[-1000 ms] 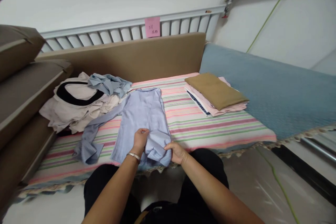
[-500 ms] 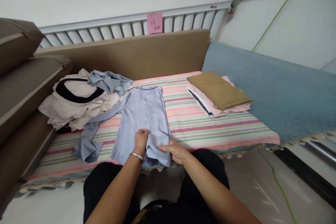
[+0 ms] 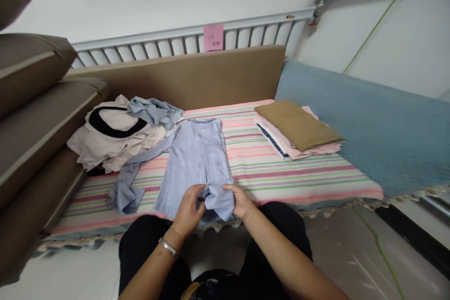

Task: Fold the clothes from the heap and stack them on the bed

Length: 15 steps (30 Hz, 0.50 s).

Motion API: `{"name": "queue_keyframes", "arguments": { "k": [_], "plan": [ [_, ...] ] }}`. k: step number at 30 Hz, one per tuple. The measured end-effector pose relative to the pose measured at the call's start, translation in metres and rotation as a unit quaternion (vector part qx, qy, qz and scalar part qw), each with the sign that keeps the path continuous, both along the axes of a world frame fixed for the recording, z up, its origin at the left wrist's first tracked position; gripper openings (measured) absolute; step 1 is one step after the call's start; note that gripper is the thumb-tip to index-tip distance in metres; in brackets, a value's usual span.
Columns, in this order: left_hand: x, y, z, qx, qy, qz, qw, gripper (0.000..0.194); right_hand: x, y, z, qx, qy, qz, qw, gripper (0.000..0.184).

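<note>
- Right hand (image 3: 242, 202) has a proper pinch, thumb on top, on the bunched-up near right corner of a pale blue, ribbed-looking long-sleeved shirt (image 3: 195, 159).
- Left hand (image 3: 189, 209) is half curled at the other side of that bunch, thumb and fingers a bit apart; can't tell if it's actually gripping.
- Shirt's lying lengthwise in front of the person, collar away, hem by the near edge of a pink, green and white striped cloth (image 3: 253, 168). One sleeve trails out left.
- Kinda crowded up left: a messy heap of off-white clothes (image 3: 108, 145) with a black band, plus a crumpled light blue garment (image 3: 156, 112) on top, right by that sleeve.
- Stacked grey-brown cushions (image 3: 45, 117) box in the far left.
- Over right, well apart, sits a neat folded stack with a mustard-brown cloth (image 3: 298, 124) on top.
- Behind everything: a long brown upright panel (image 3: 197, 79).
</note>
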<state>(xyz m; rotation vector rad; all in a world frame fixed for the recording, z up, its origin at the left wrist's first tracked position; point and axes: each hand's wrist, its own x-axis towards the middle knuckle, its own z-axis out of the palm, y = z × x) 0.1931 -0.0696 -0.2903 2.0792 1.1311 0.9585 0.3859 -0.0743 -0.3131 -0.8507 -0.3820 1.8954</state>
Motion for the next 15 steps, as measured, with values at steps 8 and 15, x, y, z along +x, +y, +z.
{"name": "queue_keyframes", "arguments": {
  "k": [8,15],
  "plan": [
    [0.014,0.02,-0.006,-0.05,-0.067,0.066,0.994,0.028,0.005,0.004,0.012,-0.023,-0.029,0.004,0.999,0.025],
    [0.002,0.012,-0.001,-0.088,-0.112,0.078,0.987,0.024,0.026,0.007,0.02,0.054,-0.29,-0.119,0.948,0.034]
  ]
}}
